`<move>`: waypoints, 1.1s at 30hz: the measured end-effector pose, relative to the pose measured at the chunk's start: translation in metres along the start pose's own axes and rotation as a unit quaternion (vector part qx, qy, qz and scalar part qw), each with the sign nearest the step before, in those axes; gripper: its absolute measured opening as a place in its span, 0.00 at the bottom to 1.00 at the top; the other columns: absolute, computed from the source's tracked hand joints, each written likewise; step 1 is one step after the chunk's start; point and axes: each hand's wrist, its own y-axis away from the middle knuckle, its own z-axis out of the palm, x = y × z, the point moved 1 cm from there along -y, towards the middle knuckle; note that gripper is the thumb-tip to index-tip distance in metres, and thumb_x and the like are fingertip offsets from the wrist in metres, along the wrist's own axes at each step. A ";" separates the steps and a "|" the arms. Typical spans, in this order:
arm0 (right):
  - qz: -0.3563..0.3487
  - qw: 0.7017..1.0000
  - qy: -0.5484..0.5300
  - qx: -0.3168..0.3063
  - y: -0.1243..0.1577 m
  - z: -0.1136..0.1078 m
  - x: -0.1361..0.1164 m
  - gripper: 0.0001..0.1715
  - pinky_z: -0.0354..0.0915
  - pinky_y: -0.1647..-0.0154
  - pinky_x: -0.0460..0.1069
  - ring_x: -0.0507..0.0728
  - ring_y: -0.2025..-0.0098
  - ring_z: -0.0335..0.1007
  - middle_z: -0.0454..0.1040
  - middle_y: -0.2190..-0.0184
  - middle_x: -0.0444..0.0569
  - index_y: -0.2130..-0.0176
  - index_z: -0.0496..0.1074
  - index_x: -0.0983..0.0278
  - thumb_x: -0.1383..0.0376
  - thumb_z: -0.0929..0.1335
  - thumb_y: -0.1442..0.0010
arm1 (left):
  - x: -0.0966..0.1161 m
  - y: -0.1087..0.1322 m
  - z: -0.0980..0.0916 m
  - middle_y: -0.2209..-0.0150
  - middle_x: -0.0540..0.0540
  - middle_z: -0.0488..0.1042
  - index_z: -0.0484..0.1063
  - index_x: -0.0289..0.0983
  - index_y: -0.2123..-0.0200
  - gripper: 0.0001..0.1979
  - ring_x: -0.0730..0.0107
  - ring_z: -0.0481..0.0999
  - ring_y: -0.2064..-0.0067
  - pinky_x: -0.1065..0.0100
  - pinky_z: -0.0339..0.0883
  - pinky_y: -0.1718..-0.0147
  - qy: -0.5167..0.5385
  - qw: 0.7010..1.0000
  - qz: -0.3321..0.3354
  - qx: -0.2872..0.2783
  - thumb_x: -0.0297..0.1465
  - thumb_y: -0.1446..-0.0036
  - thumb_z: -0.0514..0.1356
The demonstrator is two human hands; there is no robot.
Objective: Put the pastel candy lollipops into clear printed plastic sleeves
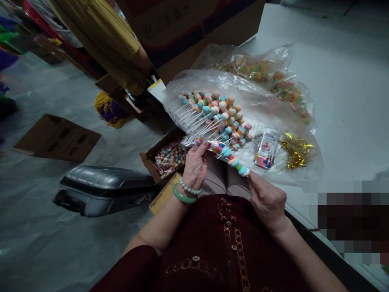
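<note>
A marshmallow skewer (pixel 234 162) in pastel colours slants across my lap, its upper part inside a clear printed plastic sleeve (pixel 190 140). My left hand (pixel 197 160), wearing a bead bracelet and a green bangle, is closed on the sleeve near its mouth. My right hand (pixel 269 198) pinches the skewer's lower end beside a white marshmallow; the stick is hidden by the fingers. Just beyond, a pile of marshmallow skewers (pixel 223 115) lies on clear plastic sheeting, white sticks pointing left. A stack of flat printed sleeves (pixel 266 149) and some gold twist ties (pixel 294 149) lie to its right.
An open carton (pixel 147 164) of wrapped sweets stands left of my knees. Bagged colourful sweets (pixel 258 71) lie farther back on the white table (pixel 343 109). A large box (pixel 209 40) stands behind. A grey suitcase (pixel 106 188) and an empty-looking carton (pixel 57 138) are on the floor. Another person's arm (pixel 141 61) shows upper left.
</note>
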 end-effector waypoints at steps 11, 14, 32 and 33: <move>0.263 0.916 -0.282 -0.115 -0.013 -0.002 -0.001 0.18 0.62 0.78 0.47 0.51 0.79 0.61 0.72 0.78 0.42 0.53 0.80 0.59 0.59 0.68 0.41 | 0.006 -0.009 -0.014 0.75 0.51 0.76 0.73 0.34 0.72 0.14 0.73 0.76 0.74 0.67 0.72 0.67 -0.052 0.996 -0.059 -0.041 0.31 0.61 0.73; 0.300 0.890 -0.320 -0.122 -0.015 0.000 -0.005 0.18 0.59 0.78 0.47 0.51 0.80 0.59 0.66 0.82 0.41 0.54 0.80 0.61 0.58 0.69 0.43 | 0.005 -0.008 -0.015 0.75 0.51 0.76 0.72 0.34 0.72 0.14 0.73 0.75 0.75 0.67 0.72 0.69 -0.064 0.995 -0.067 -0.031 0.32 0.59 0.73; 0.109 0.982 -0.126 -0.085 0.002 0.014 -0.006 0.20 0.72 0.57 0.51 0.59 0.59 0.79 0.81 0.57 0.51 0.48 0.77 0.58 0.64 0.66 0.38 | -0.003 -0.005 -0.020 0.73 0.49 0.78 0.75 0.33 0.72 0.17 0.71 0.76 0.72 0.67 0.73 0.69 -0.046 0.996 -0.068 -0.046 0.38 0.60 0.74; 0.104 0.983 -0.121 -0.087 0.002 0.013 -0.006 0.20 0.72 0.57 0.50 0.59 0.60 0.79 0.81 0.58 0.50 0.47 0.76 0.58 0.64 0.65 0.37 | -0.003 -0.005 -0.020 0.73 0.49 0.77 0.75 0.33 0.72 0.17 0.71 0.76 0.72 0.67 0.73 0.68 -0.049 0.995 -0.072 -0.052 0.37 0.61 0.74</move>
